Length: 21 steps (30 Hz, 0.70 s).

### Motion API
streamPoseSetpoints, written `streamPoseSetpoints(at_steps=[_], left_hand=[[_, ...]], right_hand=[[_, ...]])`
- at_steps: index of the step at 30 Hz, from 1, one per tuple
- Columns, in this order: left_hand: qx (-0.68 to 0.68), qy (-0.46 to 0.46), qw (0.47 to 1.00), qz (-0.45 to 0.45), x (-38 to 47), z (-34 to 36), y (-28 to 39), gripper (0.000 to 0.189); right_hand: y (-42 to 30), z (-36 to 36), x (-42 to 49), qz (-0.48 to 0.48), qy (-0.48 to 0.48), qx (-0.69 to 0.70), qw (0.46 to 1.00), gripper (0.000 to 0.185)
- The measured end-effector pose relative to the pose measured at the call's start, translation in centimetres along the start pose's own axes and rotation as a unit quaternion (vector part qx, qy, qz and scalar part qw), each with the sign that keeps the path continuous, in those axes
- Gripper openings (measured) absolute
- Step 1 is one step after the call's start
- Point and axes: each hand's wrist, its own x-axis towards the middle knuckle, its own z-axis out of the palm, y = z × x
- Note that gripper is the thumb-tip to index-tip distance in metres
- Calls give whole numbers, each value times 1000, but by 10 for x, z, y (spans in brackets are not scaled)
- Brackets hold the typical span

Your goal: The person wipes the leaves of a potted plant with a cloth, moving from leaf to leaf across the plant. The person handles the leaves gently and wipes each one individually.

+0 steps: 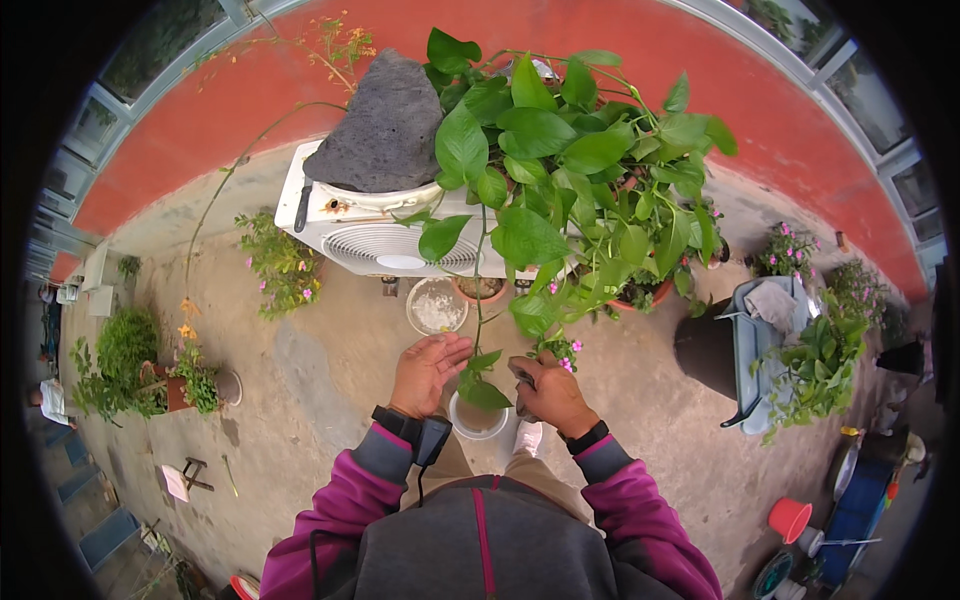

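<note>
My left hand (pixel 429 373) is palm up with fingers extended, beside the hanging stem of a heart-leaved vine (pixel 529 236). Nothing is seen gripped in it; whether its fingertips touch the stem is unclear. A bent grey-brown cloth (pixel 527 373) is held in my right hand (pixel 556 396), just right of the vine's lowest leaves (pixel 481 390). Below those leaves, a white bucket (pixel 480 433) with murky liquid stands on the floor between my feet. The vine spreads over a white outdoor air-conditioner unit (pixel 480 259) ahead of me.
On the unit rest a dark stone slab (pixel 382 124) and a black-handled knife (pixel 303 208). A tub of white material (pixel 436 304) sits below. Rightward stands a dark bin (pixel 705 349) under a blue-grey basin (pixel 757 337); leftward are potted plants (pixel 180 382) and a folding stool (pixel 184 480).
</note>
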Motion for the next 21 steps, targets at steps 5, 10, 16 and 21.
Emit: streamPoseSetpoints(at_steps=[5,10,16,21], left_hand=[[25,11,999,-19,1,-2,7,29],[24,3,999,-29,2,0,6,28],[36,-9,999,-27,7,-5,13,29],[2,-22,1000,-18,7,-20,11,29]], right_hand=[[23,-6,-18,134,-122,62,982,50],[9,19,-11,203,-228,190,933,64],[14,63,0,169,-244,311,903,37],[23,78,-5,176,-271,314,893,34]])
